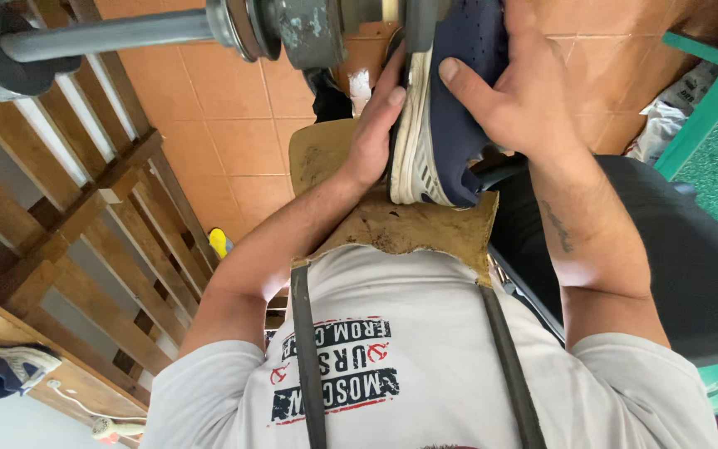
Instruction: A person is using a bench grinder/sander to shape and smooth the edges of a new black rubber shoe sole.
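Hands grip a navy shoe (450, 108) at upper centre: left hand (373, 137) closed along its white sole, right hand (525, 91) wrapped over the upper.

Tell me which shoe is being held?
The navy shoe with the white sole, gripped between both hands at the machine; the other shoe lies untouched on the wooden shelf.

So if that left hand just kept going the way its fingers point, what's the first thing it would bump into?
The left hand lies along the white sole of the navy shoe, fingers pointing up the picture. Going straight on, it would probably meet the grey machine head first, though depth is unclear.
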